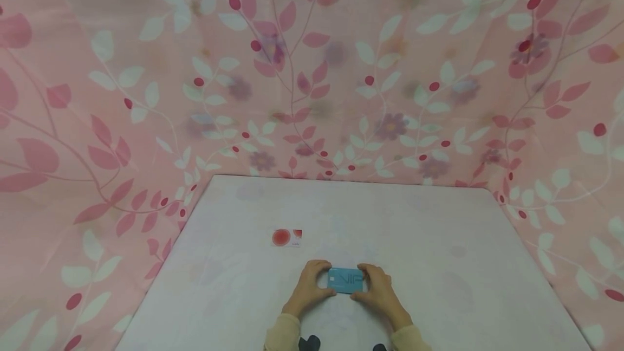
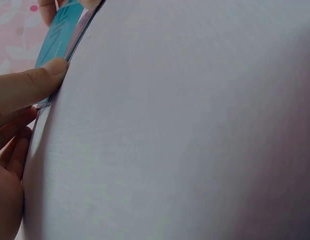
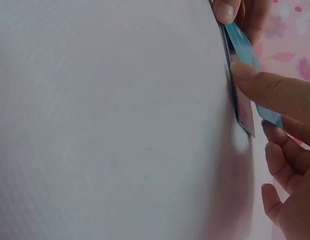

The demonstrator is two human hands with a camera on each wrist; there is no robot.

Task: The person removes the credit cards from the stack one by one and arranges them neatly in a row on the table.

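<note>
Low in the head view, both hands hold a blue VIP card [image 1: 345,286] just above the white table. My left hand [image 1: 312,281] grips its left end, the thumb on the near edge and fingers at the far corner. At the opposite end, my right hand [image 1: 381,287] pinches the card the same way. In the right wrist view the blue card [image 3: 244,46] tilts away from another thin card [image 3: 245,114] with a dark edge, directly under it. The left wrist view also shows dark edges beneath the blue card [image 2: 59,35], beside the left thumb.
A white card with a red circle [image 1: 286,238] lies flat on the table [image 1: 414,232], beyond the hands and to the left. Pink floral cloth [image 1: 341,96] surrounds the table at the back and both sides. Two dark rounded shapes [image 1: 309,343] show at the bottom edge.
</note>
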